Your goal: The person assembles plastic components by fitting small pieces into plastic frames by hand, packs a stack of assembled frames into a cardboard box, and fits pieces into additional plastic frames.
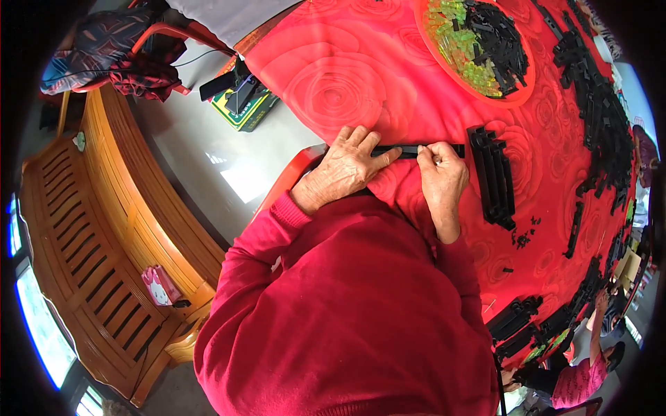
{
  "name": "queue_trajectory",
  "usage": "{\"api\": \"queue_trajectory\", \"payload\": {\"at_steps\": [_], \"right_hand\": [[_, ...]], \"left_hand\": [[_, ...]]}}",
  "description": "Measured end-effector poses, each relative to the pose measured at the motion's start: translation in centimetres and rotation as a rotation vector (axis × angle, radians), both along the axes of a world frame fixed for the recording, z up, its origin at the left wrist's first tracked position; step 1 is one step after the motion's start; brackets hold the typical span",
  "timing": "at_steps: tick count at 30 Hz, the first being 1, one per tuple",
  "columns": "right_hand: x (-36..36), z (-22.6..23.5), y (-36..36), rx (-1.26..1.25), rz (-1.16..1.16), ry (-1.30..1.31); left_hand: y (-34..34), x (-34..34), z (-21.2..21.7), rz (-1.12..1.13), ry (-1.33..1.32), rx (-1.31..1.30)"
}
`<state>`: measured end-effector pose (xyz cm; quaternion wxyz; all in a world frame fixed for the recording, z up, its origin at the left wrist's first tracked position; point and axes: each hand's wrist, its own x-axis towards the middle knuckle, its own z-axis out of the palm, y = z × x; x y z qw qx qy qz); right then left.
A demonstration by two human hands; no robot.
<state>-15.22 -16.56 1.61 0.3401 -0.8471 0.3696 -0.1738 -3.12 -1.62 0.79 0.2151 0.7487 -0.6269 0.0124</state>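
Note:
A long, narrow black plastic strip [409,150] lies crosswise on the red tablecloth in front of me. My left hand [349,166] holds it down near its left end, the thumb pressed along it and the fingers bent beyond it. Over the right part of the strip, my right hand [444,179] is closed in a pinch. What sits between those fingertips is too small to make out. Just right of this hand, several black strips [492,177] are laid side by side. Tiny black pieces [526,234] are scattered below them.
At the far side stands a red basin [510,102] of yellow-green and black small parts. Piles of black parts [600,118] run along the table's right. Another person [583,381] works at lower right. To my left are a wooden bench [104,256] and a green box [243,114].

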Motion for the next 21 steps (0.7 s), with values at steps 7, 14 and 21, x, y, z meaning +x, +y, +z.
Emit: {"api": "queue_trajectory", "payload": {"at_steps": [7,14,21], "right_hand": [[0.08,0.32,-0.13,-0.03,-0.004,0.039],[0.45,0.74,0.22,-0.065,0.019,0.131],[0.36,0.78,0.56,-0.027,0.083,0.136]], "left_hand": [[-0.37,0.7,0.18,-0.08,0.029,0.055],[-0.31,0.74,-0.3,-0.072,0.068,0.036],[-0.18,0.97,-0.56,-0.091,0.09,0.028]]}}
